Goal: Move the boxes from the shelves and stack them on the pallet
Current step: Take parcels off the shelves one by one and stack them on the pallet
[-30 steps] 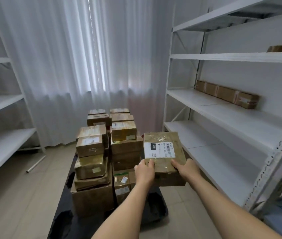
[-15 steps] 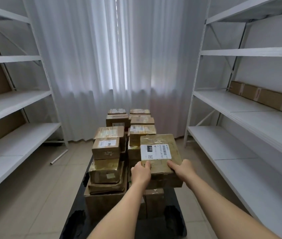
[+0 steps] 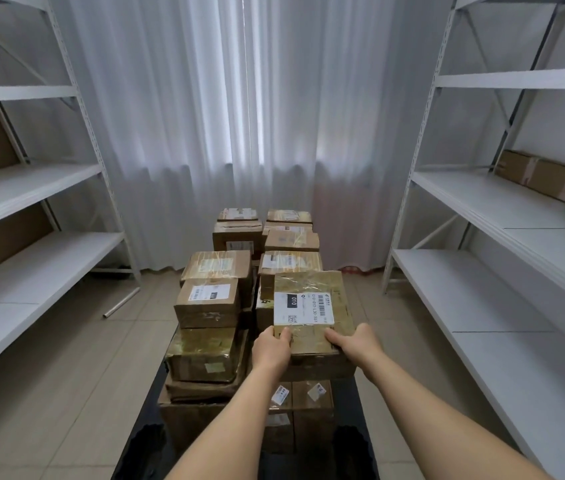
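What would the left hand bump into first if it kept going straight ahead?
Probably the labelled box it already grips, which fills the way ahead of the left hand. Beyond that stands the stack of boxes, though depth is unclear.

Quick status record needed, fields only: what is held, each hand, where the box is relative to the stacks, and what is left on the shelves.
held: labelled box, label facing up
left hand: grips near left corner
right hand: grips near right corner
position: above the near right stack on the black pallet, not yet set down
left stack: stands beside it
shelves: a row of boxes remains on the right shelf
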